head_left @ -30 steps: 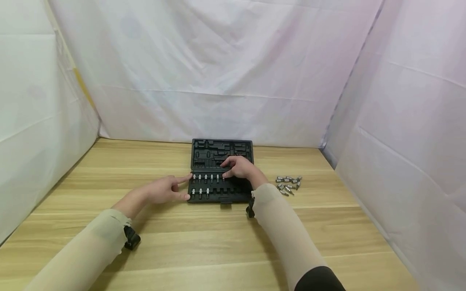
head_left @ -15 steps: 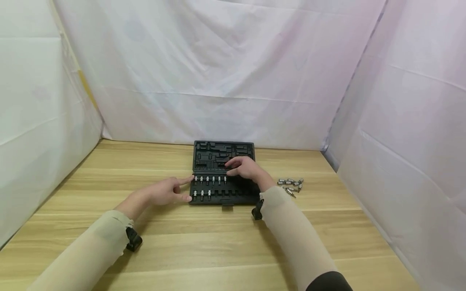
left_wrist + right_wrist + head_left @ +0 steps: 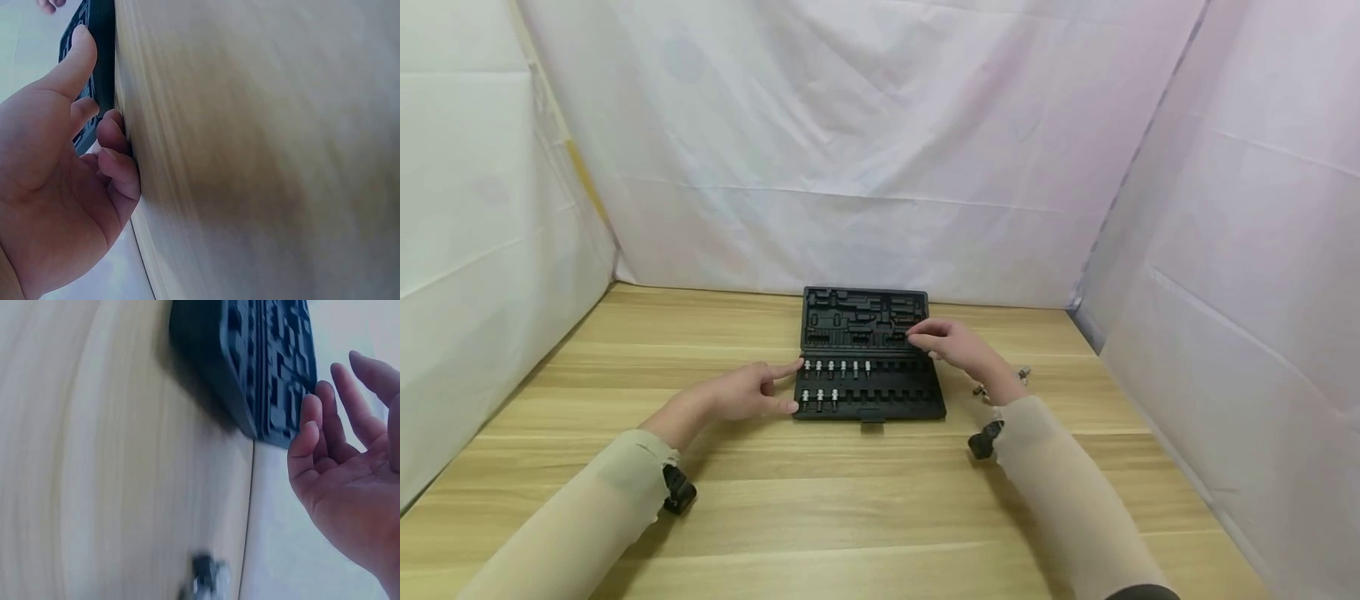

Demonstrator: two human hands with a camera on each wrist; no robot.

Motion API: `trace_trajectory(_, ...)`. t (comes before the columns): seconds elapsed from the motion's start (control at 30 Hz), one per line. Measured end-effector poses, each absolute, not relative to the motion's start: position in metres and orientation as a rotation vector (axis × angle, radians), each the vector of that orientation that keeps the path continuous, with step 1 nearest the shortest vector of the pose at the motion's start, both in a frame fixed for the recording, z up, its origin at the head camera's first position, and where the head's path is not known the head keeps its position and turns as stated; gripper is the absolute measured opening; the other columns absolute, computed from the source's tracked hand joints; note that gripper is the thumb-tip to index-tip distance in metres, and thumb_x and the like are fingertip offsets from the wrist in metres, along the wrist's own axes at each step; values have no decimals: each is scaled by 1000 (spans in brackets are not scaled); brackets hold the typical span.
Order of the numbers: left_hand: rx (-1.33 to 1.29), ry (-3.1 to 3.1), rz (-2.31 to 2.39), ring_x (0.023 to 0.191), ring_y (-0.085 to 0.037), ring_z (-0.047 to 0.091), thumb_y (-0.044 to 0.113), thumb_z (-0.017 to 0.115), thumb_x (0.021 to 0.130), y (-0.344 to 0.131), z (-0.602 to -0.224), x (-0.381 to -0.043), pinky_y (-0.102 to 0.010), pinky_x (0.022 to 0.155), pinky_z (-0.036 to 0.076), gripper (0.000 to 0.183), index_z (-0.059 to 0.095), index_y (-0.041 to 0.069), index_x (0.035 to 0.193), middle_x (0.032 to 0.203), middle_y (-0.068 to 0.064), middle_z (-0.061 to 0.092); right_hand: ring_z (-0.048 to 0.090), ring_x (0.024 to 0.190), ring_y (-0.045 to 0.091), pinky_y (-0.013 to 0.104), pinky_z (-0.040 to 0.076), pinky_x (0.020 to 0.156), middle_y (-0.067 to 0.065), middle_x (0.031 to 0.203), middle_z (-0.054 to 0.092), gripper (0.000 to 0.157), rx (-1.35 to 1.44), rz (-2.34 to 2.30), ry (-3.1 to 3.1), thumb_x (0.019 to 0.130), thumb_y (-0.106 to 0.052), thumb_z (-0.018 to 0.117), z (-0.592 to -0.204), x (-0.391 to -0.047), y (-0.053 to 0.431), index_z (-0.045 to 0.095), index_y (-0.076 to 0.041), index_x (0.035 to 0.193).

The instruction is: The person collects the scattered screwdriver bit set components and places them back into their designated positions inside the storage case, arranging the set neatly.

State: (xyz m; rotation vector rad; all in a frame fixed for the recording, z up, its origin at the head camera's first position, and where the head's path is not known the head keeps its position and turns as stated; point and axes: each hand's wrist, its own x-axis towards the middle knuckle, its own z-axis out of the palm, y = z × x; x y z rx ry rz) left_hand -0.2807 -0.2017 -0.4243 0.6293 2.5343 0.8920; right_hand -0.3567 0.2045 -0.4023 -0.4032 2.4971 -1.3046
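Note:
An open black socket case (image 3: 910, 412) lies on the table, its molded lid (image 3: 863, 310) folded back. Silver bit sockets (image 3: 843, 367) fill the left part of its upper row; three bit sockets (image 3: 820, 398) sit at the left of the lower row. My left hand (image 3: 737, 393) touches the case's left edge with extended index finger and thumb; its other fingers curl beside the case in the left wrist view. My right hand (image 3: 958, 343) hovers by the right end of the hinge. In the right wrist view its relaxed fingers (image 3: 305, 440) hold nothing.
Loose bit sockets (image 3: 1024, 375) lie on the wooden table (image 3: 820, 517) right of the case, partly hidden by the right forearm. A white cloth (image 3: 842, 167) hangs behind, with more white sheets at both sides.
My right hand has let go of a bit socket at the sixth upper slot and moved right, off the row. The socket stays in its slot. My left hand keeps its place on the case.

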Motion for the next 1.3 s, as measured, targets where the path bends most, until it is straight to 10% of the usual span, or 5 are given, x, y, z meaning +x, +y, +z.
trace_trajectory(1.3, 588, 2552, 881, 75, -18, 46, 46, 76, 104, -202, -423, -279, -37, 73, 45, 89, 29, 22, 175, 89, -6, 56, 69, 109, 23, 38, 53, 92, 9, 120, 79, 28, -405, -783, 2816, 102, -23, 78, -422, -323, 394, 81, -17, 130)
